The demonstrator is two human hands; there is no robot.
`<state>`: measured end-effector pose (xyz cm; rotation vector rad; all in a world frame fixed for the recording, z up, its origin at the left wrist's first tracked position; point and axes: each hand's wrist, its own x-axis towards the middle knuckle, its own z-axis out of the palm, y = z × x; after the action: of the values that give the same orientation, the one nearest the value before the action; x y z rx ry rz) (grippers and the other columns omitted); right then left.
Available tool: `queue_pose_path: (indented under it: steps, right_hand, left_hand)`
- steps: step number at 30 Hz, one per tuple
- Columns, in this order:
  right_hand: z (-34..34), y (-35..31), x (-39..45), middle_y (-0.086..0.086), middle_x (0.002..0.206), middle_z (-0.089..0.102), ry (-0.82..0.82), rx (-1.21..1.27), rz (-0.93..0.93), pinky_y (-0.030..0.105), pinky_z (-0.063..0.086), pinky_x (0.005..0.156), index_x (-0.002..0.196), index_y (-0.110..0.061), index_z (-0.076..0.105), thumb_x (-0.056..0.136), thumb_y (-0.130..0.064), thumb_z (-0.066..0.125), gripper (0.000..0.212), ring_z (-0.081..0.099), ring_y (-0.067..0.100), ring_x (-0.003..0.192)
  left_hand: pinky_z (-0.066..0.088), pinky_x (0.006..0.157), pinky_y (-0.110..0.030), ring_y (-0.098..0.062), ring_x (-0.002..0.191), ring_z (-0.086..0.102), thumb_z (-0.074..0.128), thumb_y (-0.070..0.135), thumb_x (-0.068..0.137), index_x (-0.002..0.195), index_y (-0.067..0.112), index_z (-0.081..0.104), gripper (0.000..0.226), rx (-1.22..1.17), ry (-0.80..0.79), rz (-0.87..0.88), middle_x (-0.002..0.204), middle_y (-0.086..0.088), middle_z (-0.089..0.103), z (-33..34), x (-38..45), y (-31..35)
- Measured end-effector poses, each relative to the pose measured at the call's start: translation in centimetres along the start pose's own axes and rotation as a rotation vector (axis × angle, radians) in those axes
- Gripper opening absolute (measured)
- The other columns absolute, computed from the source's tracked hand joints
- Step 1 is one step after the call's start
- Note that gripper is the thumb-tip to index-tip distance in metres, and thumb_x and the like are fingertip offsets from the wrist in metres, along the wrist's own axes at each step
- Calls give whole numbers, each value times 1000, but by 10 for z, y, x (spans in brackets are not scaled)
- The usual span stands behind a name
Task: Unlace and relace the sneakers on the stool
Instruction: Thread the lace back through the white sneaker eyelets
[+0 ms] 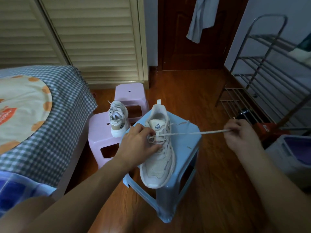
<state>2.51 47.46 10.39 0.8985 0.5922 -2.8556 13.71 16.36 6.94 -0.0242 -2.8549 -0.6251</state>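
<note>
The cream sneaker (158,148) lies along the middle of the blue stool (188,145), toe toward the near edge, with the left hand (139,142) pinching the lace crossing at its upper eyelets while the right hand (239,133) grips the lace (193,133) end and draws it taut past the stool's right edge. I cannot tell whether the lace is going in or coming out. The other sneaker (117,118), on the pink stool (101,137) at its far edge, looks laced but untied, so a good deal seems left.

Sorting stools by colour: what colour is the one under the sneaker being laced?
Light blue stool, seen in the head view.
</note>
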Motion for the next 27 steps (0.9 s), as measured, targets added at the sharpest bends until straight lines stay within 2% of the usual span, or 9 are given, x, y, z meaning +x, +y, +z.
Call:
queue_pose_path:
  steps: [2, 3, 5, 7, 10, 14, 18, 22, 27]
  right_hand:
    - [7, 3, -1, -4, 59, 37, -50, -329, 15, 14, 24, 35, 81, -13, 48, 102, -8, 47, 21, 30, 4, 39]
    - [7, 0, -1, -3, 63, 40, -29, -568, -69, 16, 25, 37, 83, -11, 50, 103, -8, 46, 21, 34, 5, 42]
    - [1, -14, -4, 5, 93, 58, 203, -1121, -431, 25, 42, 56, 111, -8, 58, 104, -9, 45, 15, 58, 14, 73]
    - [-9, -31, -12, 13, 122, 59, 486, -1431, -872, 33, 41, 76, 137, -11, 47, 106, -12, 41, 31, 60, 26, 107]
    - [-9, -21, -17, 3, 107, 59, 392, -1662, -1140, 35, 40, 73, 146, -15, 39, 106, -18, 43, 40, 59, 20, 95]
    - [-8, 33, -17, -10, 91, 68, -63, -1756, -846, 38, 56, 70, 127, -25, 60, 103, -32, 53, 26, 65, 12, 78]
    - [-3, 75, -28, 2, 81, 74, -415, -1664, -460, 29, 51, 57, 95, -15, 72, 97, -12, 62, 11, 59, 12, 53]
    - [0, 102, -21, 0, 68, 71, -442, -1657, -540, 30, 50, 64, 73, -23, 73, 92, -21, 70, 19, 61, 11, 60]
    - [0, 117, -9, -16, 53, 58, -444, -1611, -578, 22, 39, 60, 77, -31, 71, 88, -20, 76, 16, 51, 0, 53]
  left_hand:
    - [51, 92, -40, -13, 106, 46, 67, 68, 78, 118, 35, 59, 52, 17, -6, -2, 114, 10, 49, 1, -2, 0]
    - [51, 93, -41, -13, 107, 46, 70, 66, 78, 118, 36, 57, 52, 17, -9, -9, 115, 10, 48, 1, -3, 0]
    - [51, 94, -41, -13, 108, 45, 70, 65, 78, 118, 38, 55, 51, 6, -21, -27, 116, 10, 48, 1, -4, 1]
    - [50, 94, -42, -15, 108, 45, 70, 65, 78, 119, 39, 55, 51, -1, -27, -29, 116, 9, 48, 1, -5, 3]
    - [49, 96, -42, -16, 108, 44, 73, 61, 79, 119, 38, 54, 51, -2, -39, -46, 115, 9, 46, 1, -6, 7]
    - [49, 92, -39, -18, 104, 43, 77, 51, 80, 113, 31, 57, 43, -11, 21, -45, 109, 6, 45, 1, -1, 15]
    - [50, 85, -43, -20, 96, 49, 67, 25, 92, 108, 21, 68, 16, -86, 187, 19, 100, 3, 48, 8, 9, 29]
    - [45, 78, -44, -26, 92, 47, 67, 23, 93, 102, 22, 78, 14, 45, 258, 12, 93, 2, 47, 14, 25, 37]
    - [40, 74, -42, -32, 94, 49, 74, 26, 87, 95, 25, 81, 11, 115, 283, -38, 92, -2, 51, 19, 33, 40]
